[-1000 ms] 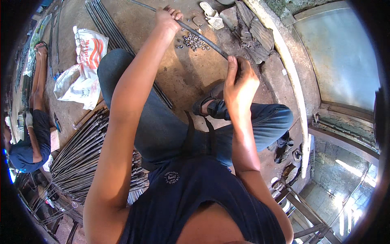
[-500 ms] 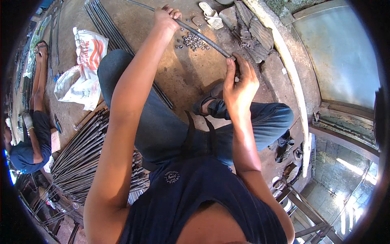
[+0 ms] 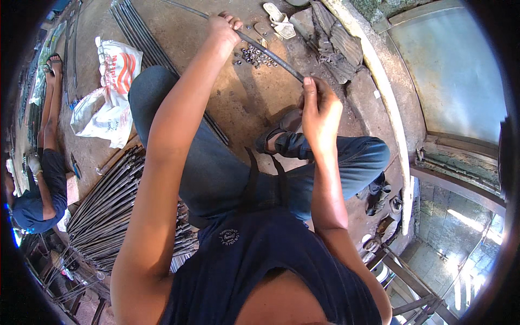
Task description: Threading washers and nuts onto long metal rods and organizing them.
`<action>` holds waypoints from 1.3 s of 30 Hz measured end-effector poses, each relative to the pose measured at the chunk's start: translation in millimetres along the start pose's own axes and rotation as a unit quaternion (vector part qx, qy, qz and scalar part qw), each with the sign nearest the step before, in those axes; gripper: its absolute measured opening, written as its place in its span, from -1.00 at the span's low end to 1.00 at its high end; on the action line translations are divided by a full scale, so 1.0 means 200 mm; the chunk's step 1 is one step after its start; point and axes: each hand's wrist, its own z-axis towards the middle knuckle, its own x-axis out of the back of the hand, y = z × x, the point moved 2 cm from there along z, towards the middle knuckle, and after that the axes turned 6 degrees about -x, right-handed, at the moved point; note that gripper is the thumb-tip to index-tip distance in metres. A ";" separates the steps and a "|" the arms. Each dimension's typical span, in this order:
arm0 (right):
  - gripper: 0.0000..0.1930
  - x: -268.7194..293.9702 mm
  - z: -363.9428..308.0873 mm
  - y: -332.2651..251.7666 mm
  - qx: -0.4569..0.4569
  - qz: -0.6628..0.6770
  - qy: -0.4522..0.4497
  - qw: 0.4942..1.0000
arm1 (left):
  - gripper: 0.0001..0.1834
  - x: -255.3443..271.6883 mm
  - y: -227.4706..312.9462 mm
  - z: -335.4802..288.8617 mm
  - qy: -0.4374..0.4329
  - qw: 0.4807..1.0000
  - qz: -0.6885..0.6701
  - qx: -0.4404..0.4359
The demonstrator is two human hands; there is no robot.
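While gripping long metal rod (image 3: 265,50) above floor (image 3: 238,103), left hand (image 3: 223,27) clamped mid-shaft, right hand (image 3: 320,111) pinching near end beside nut pile (image 3: 255,55): best held steady, fingertips square.

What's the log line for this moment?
left hand: gripping rod mid-length | right hand: fingers on rod's near end | nuts: heap on floor under rod | rod bundle: at left

Metal workshop: steel rod bundles (image 3: 108,206), scattered nuts (image 3: 257,55), bare concrete floor (image 3: 244,103).
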 end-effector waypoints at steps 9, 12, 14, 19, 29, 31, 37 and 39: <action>-0.79 0.06 -0.05 -0.03 0.083 0.005 0.080 0.993 | -0.69 -0.01 0.00 -0.02 0.001 1.000 0.003 0.000; -0.77 0.04 -0.04 -0.02 0.079 0.041 0.084 0.992 | -0.69 -0.01 0.00 -0.04 -0.003 1.000 0.001 -0.002; -0.78 0.03 -0.03 -0.03 0.109 0.056 0.090 0.988 | -0.68 -0.01 0.01 -0.04 -0.010 1.000 0.002 -0.006; -0.79 0.03 -0.03 -0.04 0.124 -0.024 0.124 0.984 | -0.66 -0.01 0.01 -0.04 0.004 1.000 0.005 -0.001; -0.81 0.02 -0.04 -0.06 0.152 -0.074 0.124 0.978 | -0.61 -0.01 0.01 -0.03 -0.015 1.000 -0.009 0.006; -0.85 0.01 -0.03 -0.06 0.148 -0.089 0.117 0.978 | -0.61 -0.01 0.01 -0.03 -0.009 1.000 -0.003 0.005; -0.74 0.00 -0.01 -0.04 -0.005 -0.036 0.012 0.999 | -0.62 0.01 -0.01 -0.02 0.006 1.000 0.017 -0.010; -0.71 0.02 -0.01 -0.03 -0.006 -0.049 -0.008 0.999 | -0.62 0.02 -0.01 -0.02 0.014 0.999 0.025 -0.014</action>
